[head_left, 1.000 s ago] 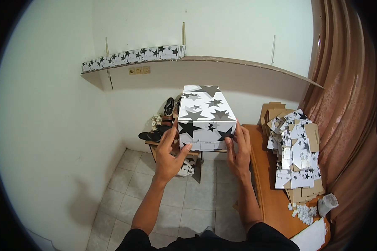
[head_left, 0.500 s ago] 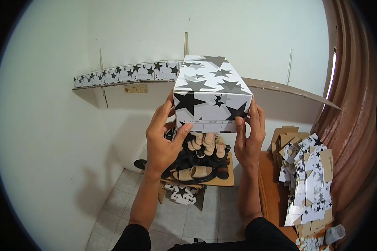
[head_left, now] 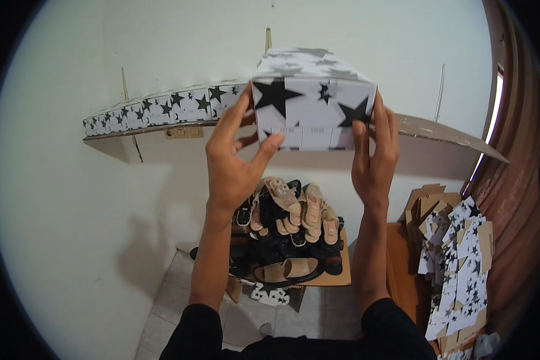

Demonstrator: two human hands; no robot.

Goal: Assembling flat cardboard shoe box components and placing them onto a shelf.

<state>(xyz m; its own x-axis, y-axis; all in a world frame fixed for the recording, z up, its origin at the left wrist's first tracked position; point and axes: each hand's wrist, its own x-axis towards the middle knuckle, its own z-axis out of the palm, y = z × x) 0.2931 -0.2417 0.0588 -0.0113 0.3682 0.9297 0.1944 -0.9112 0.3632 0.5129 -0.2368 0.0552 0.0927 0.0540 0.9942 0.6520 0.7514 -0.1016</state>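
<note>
A white cardboard shoebox [head_left: 315, 114] printed with black and grey stars is held up in front of the wall shelf [head_left: 450, 137]. My left hand [head_left: 237, 141] grips its left side, thumb on the front face. On the right side my right hand [head_left: 375, 150] presses the same way, with its thumb also on the front. The fingers behind the box are partly hidden. To the left of it, a row of matching star-printed boxes [head_left: 156, 111] stands along the shelf, close to my left hand. The held box covers the middle of the shelf.
Below my hands, a small wooden table [head_left: 336, 277] bears a pile of beige and black sandals [head_left: 294, 210]. Flattened star-printed cartons [head_left: 462, 264] are stacked on an orange-brown surface [head_left: 402, 258] at right. Beyond them hangs a brown curtain [head_left: 516, 198]. Wall sockets [head_left: 184, 133] sit under the shelf.
Both hands have raised the shoebox higher in the picture, and its top now shows less. The view has shifted, so more of the sandal pile is visible beneath. My grip is the same.
</note>
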